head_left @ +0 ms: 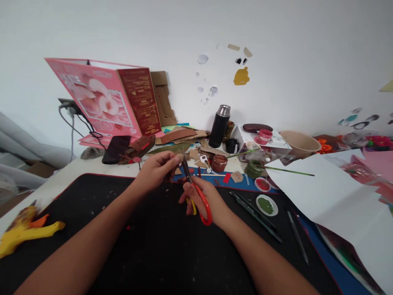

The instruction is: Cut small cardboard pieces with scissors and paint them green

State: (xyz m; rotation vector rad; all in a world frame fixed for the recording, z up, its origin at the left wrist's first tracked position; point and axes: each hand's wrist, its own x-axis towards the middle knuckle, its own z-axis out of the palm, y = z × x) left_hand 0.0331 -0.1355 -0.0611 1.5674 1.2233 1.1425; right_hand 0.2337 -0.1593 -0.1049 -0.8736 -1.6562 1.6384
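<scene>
My right hand (208, 198) grips a pair of scissors (204, 207) with red and yellow handles, its thumb through one loop. The blades point up and away, slightly apart near the tips. Just left of them, my left hand (159, 168) is closed in a pinch, thumb against fingers, close to the blades. Whatever it pinches is too small to make out. Both hands are above the far part of a black mat (159, 246).
A yellow glue gun (27, 233) lies at the left. Behind the hands are cardboard scraps (179, 135), a black thermos (219, 127) and a phone (116, 149). Paint jars (254, 169), a green paint lid (267, 205), pens (256, 215) and white paper (325, 184) lie to the right.
</scene>
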